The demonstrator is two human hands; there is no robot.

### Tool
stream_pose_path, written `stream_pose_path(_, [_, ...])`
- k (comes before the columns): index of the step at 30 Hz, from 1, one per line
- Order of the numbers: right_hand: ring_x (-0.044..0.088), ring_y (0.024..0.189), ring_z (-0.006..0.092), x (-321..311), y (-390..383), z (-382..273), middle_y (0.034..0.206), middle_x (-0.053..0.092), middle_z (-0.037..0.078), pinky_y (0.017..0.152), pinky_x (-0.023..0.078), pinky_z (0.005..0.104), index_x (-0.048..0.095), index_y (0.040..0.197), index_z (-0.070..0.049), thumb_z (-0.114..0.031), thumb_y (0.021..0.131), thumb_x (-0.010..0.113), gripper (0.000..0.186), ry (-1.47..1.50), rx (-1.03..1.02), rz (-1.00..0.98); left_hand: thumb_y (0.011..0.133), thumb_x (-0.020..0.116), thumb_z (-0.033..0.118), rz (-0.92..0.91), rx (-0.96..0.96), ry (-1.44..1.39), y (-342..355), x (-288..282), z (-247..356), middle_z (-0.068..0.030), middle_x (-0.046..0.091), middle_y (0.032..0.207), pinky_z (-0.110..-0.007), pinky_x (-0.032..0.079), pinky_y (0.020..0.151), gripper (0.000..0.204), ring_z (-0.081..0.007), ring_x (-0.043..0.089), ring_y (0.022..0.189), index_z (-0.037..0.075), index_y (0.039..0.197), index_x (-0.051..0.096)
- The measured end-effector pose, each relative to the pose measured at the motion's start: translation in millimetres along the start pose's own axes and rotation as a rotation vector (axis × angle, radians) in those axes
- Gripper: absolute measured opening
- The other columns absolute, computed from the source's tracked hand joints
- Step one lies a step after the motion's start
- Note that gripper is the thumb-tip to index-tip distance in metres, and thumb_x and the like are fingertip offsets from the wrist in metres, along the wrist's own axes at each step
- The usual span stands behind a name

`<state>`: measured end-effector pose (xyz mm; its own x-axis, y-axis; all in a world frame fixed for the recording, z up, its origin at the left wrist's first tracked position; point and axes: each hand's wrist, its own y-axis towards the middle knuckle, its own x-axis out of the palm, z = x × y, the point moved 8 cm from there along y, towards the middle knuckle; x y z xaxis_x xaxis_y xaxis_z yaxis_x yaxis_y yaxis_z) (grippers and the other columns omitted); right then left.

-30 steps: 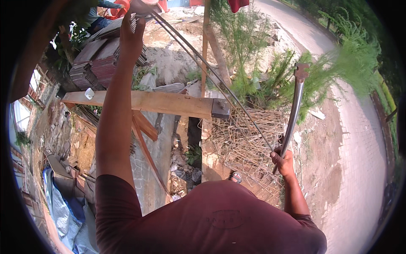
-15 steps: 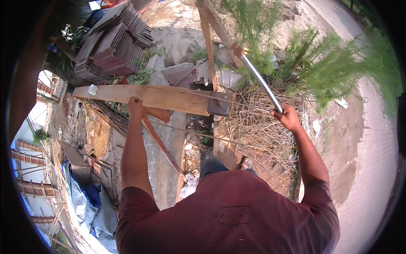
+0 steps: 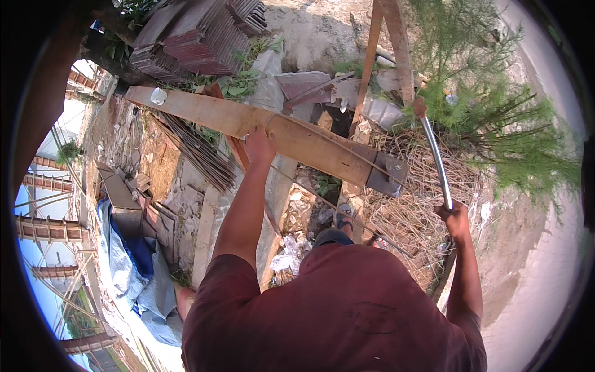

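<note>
We see our left hand (image 3: 259, 144) raised against the near edge of a long wooden plank (image 3: 266, 127), which runs slantwise from upper left to the middle right; the fingers rest on the wood where a thin wire (image 3: 322, 137) loops over it, though we cannot tell how tightly they close. Our right hand (image 3: 457, 218) is wrapped firmly around the lower end of a metal pipe (image 3: 436, 158), which rises from the fist up and slightly left, its rusty top end reaching the green bush (image 3: 496, 111). The pipe stands well to the right of the plank, just beyond the dark metal bracket (image 3: 387, 173) bolted on the plank's right end. A small pale round tag (image 3: 158, 96) sits on the plank's far left end. Above the plank lies a stack of reddish-brown roof tiles (image 3: 198, 34), and beside it pale crumpled sacks (image 3: 273, 80). Below the plank's left part a bundle of thin steel rods (image 3: 192, 149) slants down. At lower left a blue and grey tarp (image 3: 136, 273) lies on the ground. Dry brushwood (image 3: 415, 211) is piled beneath the pipe.
</note>
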<state>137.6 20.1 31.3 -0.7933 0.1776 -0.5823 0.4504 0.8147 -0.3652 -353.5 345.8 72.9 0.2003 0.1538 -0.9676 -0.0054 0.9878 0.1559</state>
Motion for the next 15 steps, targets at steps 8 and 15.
stream_pose_path(8, [0.046,0.054,0.0132,39,19,-67,0.056,0.051,0.005,0.052,0.039,0.0321,0.057,0.072,-0.001,-0.028,0.076,0.07,0.03,-0.131,-0.249,0.046,0.083,0.057,0.031,0.124,0.014,0.095,27,2,-32,-0.0159,0.052,0.12,-0.052,0.037,0.094,0.045,-0.0362,0.048,0.114,0.005,0.119,0.052])
stream_pose_path(15, [0.054,0.061,0.0156,44,23,-66,0.066,0.057,0.008,0.058,0.043,0.0332,0.063,0.087,0.0,-0.03,0.076,0.07,0.033,-0.112,0.101,-0.149,0.086,0.055,0.029,0.019,0.006,0.16,69,1,-51,-0.0175,0.054,0.117,-0.048,0.044,0.086,0.033,-0.0366,0.053,0.105,0.003,0.108,0.057])
